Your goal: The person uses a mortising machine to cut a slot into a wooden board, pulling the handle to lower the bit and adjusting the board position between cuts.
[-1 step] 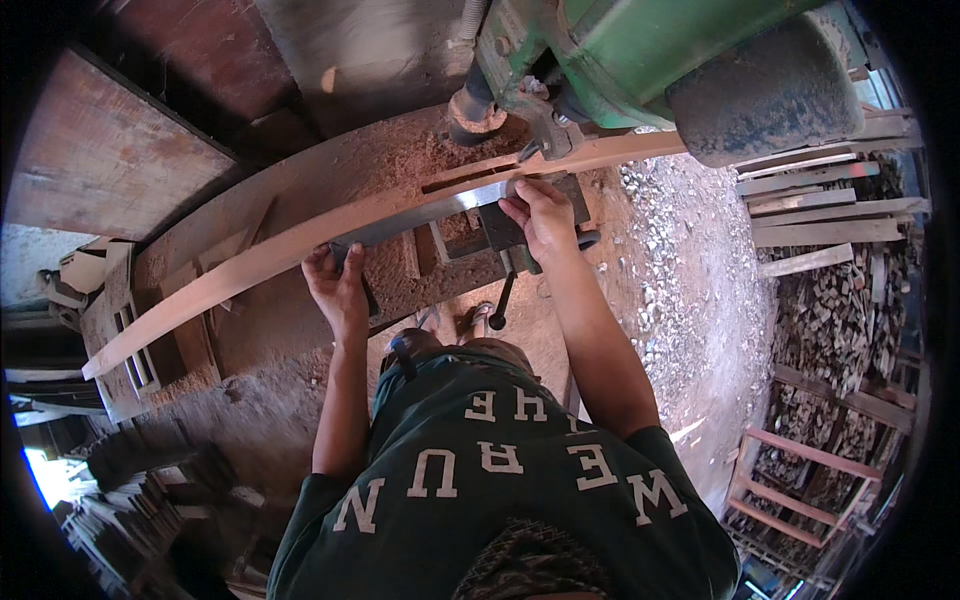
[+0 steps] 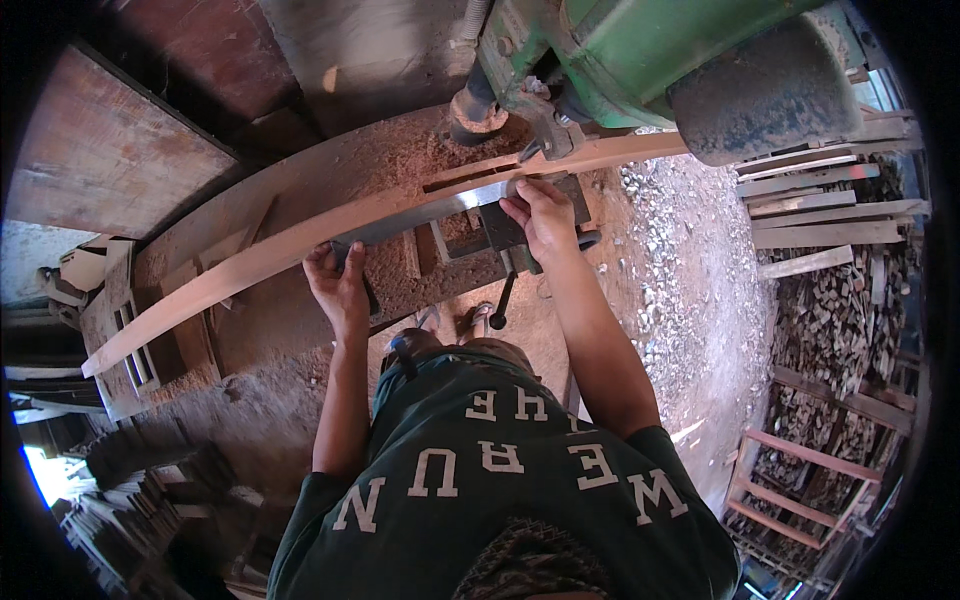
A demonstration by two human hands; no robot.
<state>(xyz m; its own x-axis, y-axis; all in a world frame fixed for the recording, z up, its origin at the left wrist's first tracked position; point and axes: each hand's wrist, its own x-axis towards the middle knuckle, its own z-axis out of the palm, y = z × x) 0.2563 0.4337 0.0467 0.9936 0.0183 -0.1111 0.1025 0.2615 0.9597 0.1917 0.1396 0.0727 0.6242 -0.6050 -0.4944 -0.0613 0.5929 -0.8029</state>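
Note:
A long wooden beam [image 2: 290, 242] runs across the bench from lower left to upper right, with a narrow slot [image 2: 470, 179] cut into it. Along its near side lies a flat metal strip [image 2: 425, 213], bright toward its right part. My left hand [image 2: 340, 290] is closed on the strip's left end between thumb and fingers. At the other end my right hand [image 2: 541, 215] pinches the strip, thumb toward the slot. Just beyond that hand, the tool tip [image 2: 528, 151] of the green machine [image 2: 640, 50] points down at the beam.
Sawdust covers the wooden bench [image 2: 330, 170]. A dark clamp block [image 2: 505, 228] with a ball-ended lever [image 2: 504, 300] sits under my right hand. Stacked boards [image 2: 830, 205] and a pile of wood offcuts [image 2: 840, 320] stand at right; a large panel [image 2: 110, 160] leans at far left.

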